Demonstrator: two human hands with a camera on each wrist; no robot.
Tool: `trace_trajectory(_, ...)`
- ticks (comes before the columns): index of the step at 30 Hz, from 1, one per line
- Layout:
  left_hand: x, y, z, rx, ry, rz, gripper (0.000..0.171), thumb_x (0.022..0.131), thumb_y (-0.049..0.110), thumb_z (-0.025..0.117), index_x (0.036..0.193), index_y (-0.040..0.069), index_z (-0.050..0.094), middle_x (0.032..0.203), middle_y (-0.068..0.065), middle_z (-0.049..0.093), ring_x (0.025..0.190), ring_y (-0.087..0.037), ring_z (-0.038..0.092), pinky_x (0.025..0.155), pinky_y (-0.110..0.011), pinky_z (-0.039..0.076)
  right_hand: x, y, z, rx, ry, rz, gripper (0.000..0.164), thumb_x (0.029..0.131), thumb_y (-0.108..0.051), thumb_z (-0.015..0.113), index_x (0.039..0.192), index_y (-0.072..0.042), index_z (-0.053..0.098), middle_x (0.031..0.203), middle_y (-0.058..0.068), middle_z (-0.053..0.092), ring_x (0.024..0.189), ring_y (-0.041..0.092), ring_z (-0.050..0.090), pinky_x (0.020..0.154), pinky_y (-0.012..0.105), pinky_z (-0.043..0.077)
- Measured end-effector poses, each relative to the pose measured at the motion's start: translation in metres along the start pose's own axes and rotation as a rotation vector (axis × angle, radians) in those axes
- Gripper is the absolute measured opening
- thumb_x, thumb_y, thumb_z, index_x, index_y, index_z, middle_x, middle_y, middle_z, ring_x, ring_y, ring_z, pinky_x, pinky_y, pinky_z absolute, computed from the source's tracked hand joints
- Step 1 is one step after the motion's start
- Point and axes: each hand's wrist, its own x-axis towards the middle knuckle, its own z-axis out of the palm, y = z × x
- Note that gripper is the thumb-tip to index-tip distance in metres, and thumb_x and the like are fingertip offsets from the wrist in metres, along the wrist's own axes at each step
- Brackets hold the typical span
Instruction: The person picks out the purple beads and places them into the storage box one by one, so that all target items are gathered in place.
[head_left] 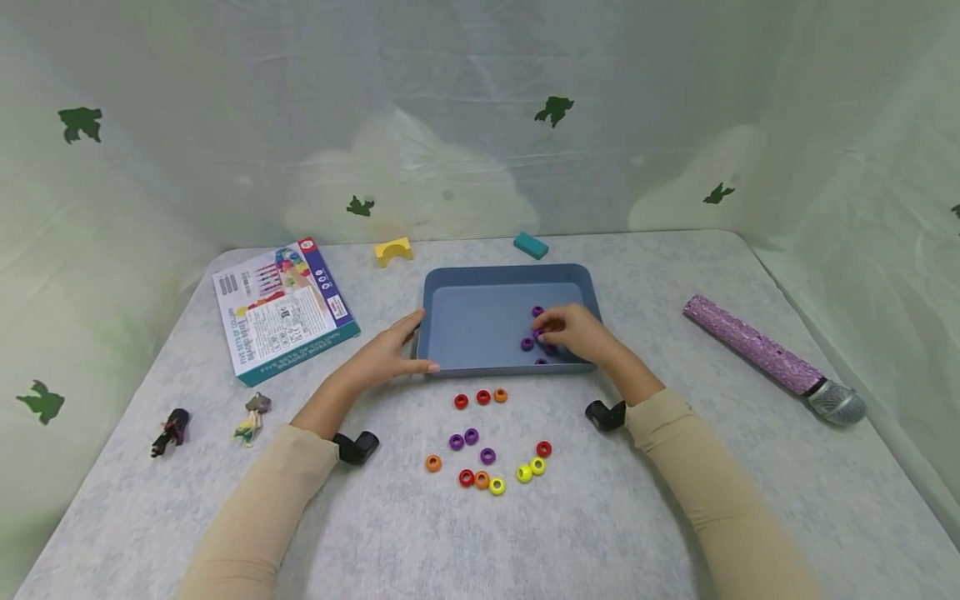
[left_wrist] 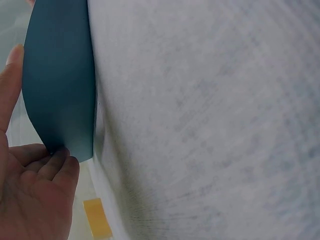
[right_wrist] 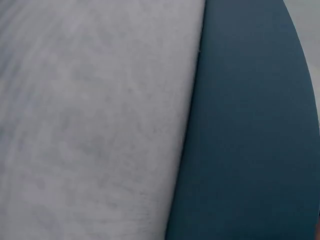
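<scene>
In the head view, a blue-grey tray (head_left: 480, 312) lies at the middle of the table. My left hand (head_left: 382, 354) spans its near left corner, thumb at the near side and fingers along the left side. The left wrist view shows the fingers touching the tray's outer wall (left_wrist: 60, 75). Inside the tray at its right, my right hand (head_left: 573, 329) pinches a purple bead (head_left: 538, 333) between thumb and fingertips. Other purple beads, such as one purple bead (head_left: 527, 343), lie around those fingertips. The right wrist view shows mostly the tray wall (right_wrist: 250, 120).
Several loose red, orange, purple and yellow beads (head_left: 487, 456) lie in front of the tray. A box (head_left: 281, 308) and two small figures (head_left: 172, 432) are at left. Behind are a yellow block (head_left: 393, 250) and a teal block (head_left: 531, 245). A glittery pink microphone (head_left: 757, 346) lies right.
</scene>
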Motion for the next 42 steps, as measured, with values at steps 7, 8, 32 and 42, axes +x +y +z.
trace_trajectory(7,-0.001,0.0,0.0,0.0,0.005,-0.008,0.095,0.066,0.044,0.064,0.134,0.012,0.005,0.137,-0.004,0.007,0.123,-0.02,0.009,0.098,-0.038,0.016,0.001,0.0,0.002,-0.073,-0.058,0.004,0.017,0.077,-0.009,0.058,0.093,-0.008,0.061,0.085,0.002,0.058,0.079,0.013,0.052,0.067,0.027,0.044)
trace_trajectory(8,-0.001,0.0,0.0,0.001,0.005,-0.01,0.095,0.066,0.044,0.064,0.134,0.013,0.005,0.137,-0.003,0.007,0.123,-0.019,0.009,0.098,-0.037,0.016,0.001,-0.001,0.002,-0.073,-0.054,0.002,0.018,0.077,-0.01,0.058,0.095,-0.008,0.06,0.087,0.002,0.058,0.08,0.013,0.052,0.069,0.027,0.044)
trace_trajectory(32,-0.001,0.001,0.0,-0.014,0.004,0.013,0.095,0.066,0.042,0.064,0.134,0.012,0.005,0.137,-0.004,0.006,0.123,-0.02,0.009,0.098,-0.037,0.016,-0.078,-0.058,0.068,0.082,-0.316,-0.382,0.036,0.073,-0.018,0.063,0.106,-0.006,0.052,0.102,0.004,0.052,0.09,0.017,0.048,0.078,0.029,0.041)
trace_trajectory(42,0.0,-0.001,0.001,-0.007,0.002,0.014,0.095,0.067,0.043,0.063,0.134,0.013,0.004,0.137,-0.003,0.005,0.123,-0.019,0.009,0.097,-0.036,0.017,-0.077,-0.036,0.095,-0.031,-0.374,-0.434,0.026,0.075,-0.021,0.061,0.1,-0.017,0.057,0.098,-0.01,0.053,0.09,0.002,0.047,0.079,0.018,0.039)
